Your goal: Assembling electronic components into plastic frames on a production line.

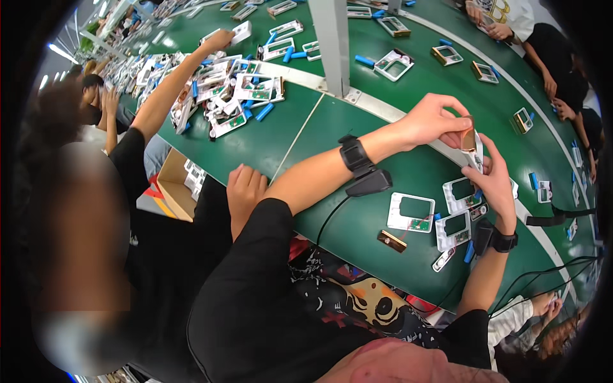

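Note:
Over the green table, both my hands hold a small white plastic housing with a shiny gold panel (pixel 470 142). My left hand (pixel 434 121) pinches its upper end between thumb and fingers. Around its lower right side closes my right hand (pixel 497 182). Below the hands lie a white frame with a green circuit board (pixel 412 214), two more white frames (pixel 453 231) close together, and a loose gold panel (pixel 391 240). A blue cylinder (pixel 469 251) and a small white part (pixel 442 259) rest near the table's front edge.
At left, a co-worker's hand (pixel 220 39) grips a white housing beside a big pile of frames (pixel 223 89). Their other hand (pixel 246 190) is at the table edge, near a cardboard box (pixel 179 175). A grey post (pixel 330 51) stands ahead. Cables run from my wrist straps.

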Demonstrator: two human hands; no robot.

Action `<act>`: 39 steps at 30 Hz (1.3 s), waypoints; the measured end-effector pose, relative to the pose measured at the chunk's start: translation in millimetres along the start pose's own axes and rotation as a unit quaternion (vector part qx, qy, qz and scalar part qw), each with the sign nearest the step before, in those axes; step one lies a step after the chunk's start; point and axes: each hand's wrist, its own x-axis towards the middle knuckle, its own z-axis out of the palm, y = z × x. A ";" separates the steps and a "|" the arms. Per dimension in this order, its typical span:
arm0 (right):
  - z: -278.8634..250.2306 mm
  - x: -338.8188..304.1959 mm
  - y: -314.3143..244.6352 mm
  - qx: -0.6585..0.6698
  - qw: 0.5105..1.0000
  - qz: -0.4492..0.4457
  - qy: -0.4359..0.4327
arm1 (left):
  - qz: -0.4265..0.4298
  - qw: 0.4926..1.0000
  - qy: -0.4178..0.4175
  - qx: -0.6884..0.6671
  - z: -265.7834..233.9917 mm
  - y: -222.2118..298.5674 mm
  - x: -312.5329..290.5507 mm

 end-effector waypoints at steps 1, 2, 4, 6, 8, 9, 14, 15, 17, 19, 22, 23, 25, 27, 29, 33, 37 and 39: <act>0.2 0.5 -0.7 0.002 1.000 0.015 -0.008 | 0.001 1.000 -0.009 -0.002 -1.8 -1.5 0.2; 0.6 0.7 -0.5 0.003 0.999 0.031 -0.016 | 0.001 1.000 -0.005 -0.005 -4.9 -3.0 -0.1; 0.9 4.9 3.8 0.000 1.000 0.021 -0.020 | 0.004 1.000 -0.003 -0.018 -9.8 -5.7 0.3; 1.6 10.4 9.1 0.000 1.000 -0.002 -0.023 | 0.005 1.000 -0.002 -0.030 -11.6 -8.4 1.9; 3.3 12.3 13.2 -0.001 1.000 0.007 -0.025 | 0.002 0.999 -0.021 -0.027 -12.7 -11.0 4.9; 3.6 13.3 15.0 0.000 1.000 0.012 -0.023 | 0.002 0.999 -0.030 -0.026 -14.0 -14.0 7.2; 4.0 37.3 11.8 -0.070 0.995 0.048 -0.054 | 0.000 0.999 -0.007 -0.051 -29.7 -34.2 18.4; 4.4 45.3 12.2 -0.070 0.995 0.052 -0.057 | 0.001 0.999 0.018 -0.047 -33.0 -39.5 21.6; 0.7 60.6 13.3 -0.146 0.988 0.030 -0.040 | 0.005 0.997 0.066 -0.038 -37.7 -48.6 24.7; -7.0 81.7 21.2 -0.184 0.982 0.021 -0.029 | -0.011 0.996 0.089 -0.001 -45.2 -59.4 25.1; -27.3 123.5 48.1 -0.319 0.947 -0.008 0.028 | -0.033 0.988 0.126 0.082 -55.9 -71.7 30.7; -31.5 138.0 60.5 -0.317 0.948 -0.006 0.030 | -0.034 0.985 0.082 0.151 -62.5 -80.1 33.1; -40.0 161.5 79.9 -0.382 0.923 -0.009 0.042 | -0.030 0.958 -0.007 0.285 -68.6 -85.6 35.4; -42.4 180.0 94.2 -0.414 0.909 -0.003 0.054 | -0.028 0.945 -0.023 0.325 -65.2 -84.9 37.4; -42.0 193.5 99.6 -0.405 0.913 0.045 0.015 | -0.025 0.914 -0.039 0.404 -58.9 -80.5 32.6; -19.3 189.4 87.3 -0.495 0.864 0.081 0.041 | 0.006 0.865 -0.149 0.479 -41.4 -63.1 19.3; -26.3 171.4 85.2 -0.473 0.875 0.075 0.074 | -0.025 0.758 -0.241 0.605 5.7 -29.2 -24.3; -27.5 163.5 76.1 -0.440 0.893 0.056 0.076 | -0.014 0.719 -0.226 0.657 28.1 -33.2 -53.7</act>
